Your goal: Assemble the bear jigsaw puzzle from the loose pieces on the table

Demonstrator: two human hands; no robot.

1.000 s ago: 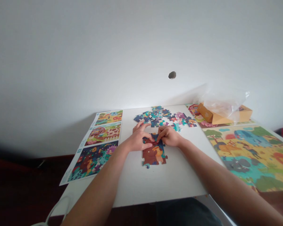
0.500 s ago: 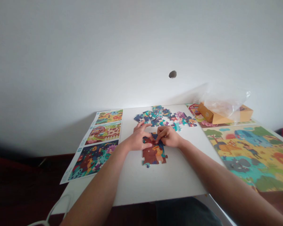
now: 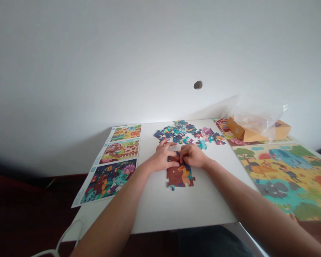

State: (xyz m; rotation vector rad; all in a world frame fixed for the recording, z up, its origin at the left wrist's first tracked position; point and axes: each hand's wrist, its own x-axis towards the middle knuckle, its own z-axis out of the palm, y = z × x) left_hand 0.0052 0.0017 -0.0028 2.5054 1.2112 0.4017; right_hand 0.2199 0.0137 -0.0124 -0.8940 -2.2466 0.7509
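A small block of joined jigsaw pieces (image 3: 178, 176), brown with an orange figure and dark blue parts, lies flat on the white table in front of me. My left hand (image 3: 162, 158) rests along its upper left side, fingers spread, with the thumb on the pieces. At the upper right of the block, my right hand (image 3: 194, 155) has its fingers curled and pressed down on a dark puzzle piece, which they mostly cover. Beyond both hands lies a heap of loose jigsaw pieces (image 3: 176, 131), several of them overlapping.
On the left lies a reference sheet (image 3: 111, 177) with three pictures. A finished animal puzzle (image 3: 286, 182) covers the right side. Behind it, a yellow-orange box (image 3: 280, 130) and a clear plastic bag (image 3: 256, 114) sit on another farm puzzle (image 3: 234, 141). The wall (image 3: 149, 71) borders the table's back.
The joined block and my left hand have shifted slightly to the right. My right hand stays at the block's upper edge, with its fingers still curled. The whole view has moved a little.
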